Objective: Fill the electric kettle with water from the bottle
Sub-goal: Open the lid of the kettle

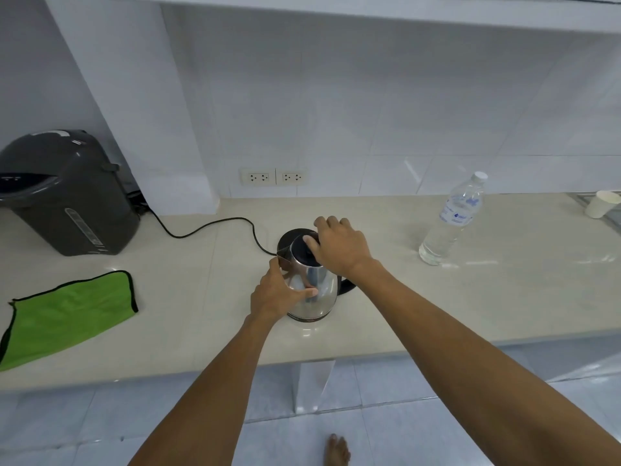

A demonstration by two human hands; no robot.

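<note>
On the counter (403,297), left hand (274,294) grips kettle (314,290); right hand (339,245) pinches lid (307,250).

Counter (386,314) as I see it from the head camera: pale, glossy stone top running the full width. Far left, a dark grey thermo pot (67,193) stands upright against the wall corner. In front of it, near the counter's front edge, a green cloth (67,314) with black trim lies flat. Two double wall sockets (273,177) sit side by side low on the white tiled wall, nothing plugged in. Far right, a white paper cup (601,204) lies tilted at the frame edge. Below, a bare foot (337,450) on pale floor tiles.
</note>
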